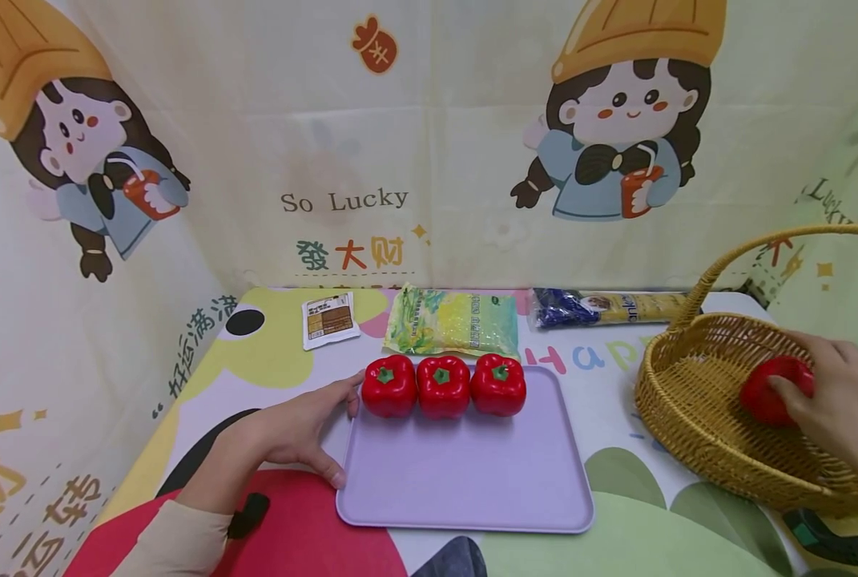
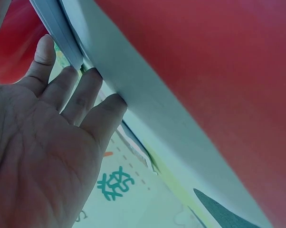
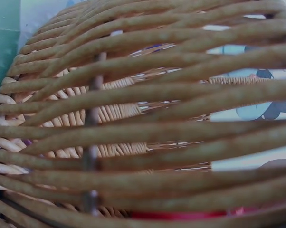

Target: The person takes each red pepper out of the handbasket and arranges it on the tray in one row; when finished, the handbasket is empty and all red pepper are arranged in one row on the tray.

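Observation:
Three glossy red bell peppers with green stems stand in a row along the far side of a lilac tray. My left hand touches the tray's left rim, thumb near the front corner, fingers by the leftmost pepper; the left wrist view shows its palm with fingers extended. On the right, my right hand grips another red pepper inside a wicker basket; its stem is not visible. Basket weave fills the right wrist view, hiding that hand, with a red strip low down.
Behind the tray lie a small white-and-brown packet, a green-yellow bag and a long blue-and-yellow pack. The basket's tall arched handle rises at the right. A printed curtain hangs behind the table.

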`<state>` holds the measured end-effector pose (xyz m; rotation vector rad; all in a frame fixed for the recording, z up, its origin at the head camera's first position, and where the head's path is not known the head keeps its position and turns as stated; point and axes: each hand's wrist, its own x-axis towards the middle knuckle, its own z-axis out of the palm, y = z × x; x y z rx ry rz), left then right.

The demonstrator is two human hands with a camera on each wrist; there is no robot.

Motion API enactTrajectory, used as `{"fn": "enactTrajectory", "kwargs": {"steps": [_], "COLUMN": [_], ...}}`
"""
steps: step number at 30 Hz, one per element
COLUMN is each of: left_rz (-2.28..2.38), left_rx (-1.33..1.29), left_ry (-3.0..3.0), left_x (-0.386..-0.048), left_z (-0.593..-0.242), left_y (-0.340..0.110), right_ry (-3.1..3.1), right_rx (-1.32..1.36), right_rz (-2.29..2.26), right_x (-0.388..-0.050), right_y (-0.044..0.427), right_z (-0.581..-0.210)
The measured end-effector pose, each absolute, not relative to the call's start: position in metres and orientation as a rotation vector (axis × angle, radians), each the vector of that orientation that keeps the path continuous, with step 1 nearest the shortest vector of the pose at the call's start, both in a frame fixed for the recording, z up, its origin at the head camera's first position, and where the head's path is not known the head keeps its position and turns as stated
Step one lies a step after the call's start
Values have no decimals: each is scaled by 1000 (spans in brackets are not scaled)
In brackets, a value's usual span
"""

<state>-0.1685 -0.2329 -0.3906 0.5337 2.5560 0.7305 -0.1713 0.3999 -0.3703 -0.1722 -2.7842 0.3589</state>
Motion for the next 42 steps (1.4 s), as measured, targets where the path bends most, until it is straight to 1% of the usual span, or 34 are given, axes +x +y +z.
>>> {"fn": "enactTrajectory", "kwargs": {"steps": [4, 8, 13, 16, 22, 29, 32, 35, 40, 42], "left_rz": [731, 723, 724, 722, 717, 731, 723, 732, 738, 734], "left_rx": [542, 555, 565, 558, 539, 563, 565, 558, 558, 565], "left_ry": [2554, 2561, 2564, 2564, 2564, 2565, 2574, 2568, 2558, 2560], "left_x": [-169, -170, -171, -172, -171, -169, -169, -169, -167, -166], "left_z": [-390, -389, -389, -389, -389, -387, -386, -386, -386, -386], "left_y": [-233, -232, -231, -231, -232, -233, -233, -232, -232, -232], "right_ry": [-2856, -2903, -2900, -2921, -2917, -2901, -2875, -2873, -2921, -2934], "right_rx": [-225, -221, -386, -419, -363, -31, 45, 36, -123, -109], "right_rz": [226, 131, 268, 287, 277, 353, 352, 364, 384, 387], "right_x": [-172, -171, -171, -170, -170, -173, -174, -174, -174, -175], "right_y": [405, 412, 412, 411, 410, 405, 399, 392, 390, 394], "right_z": [-373, -379, -378, -376, -375, -374, -373, -371, -371, -376]}}
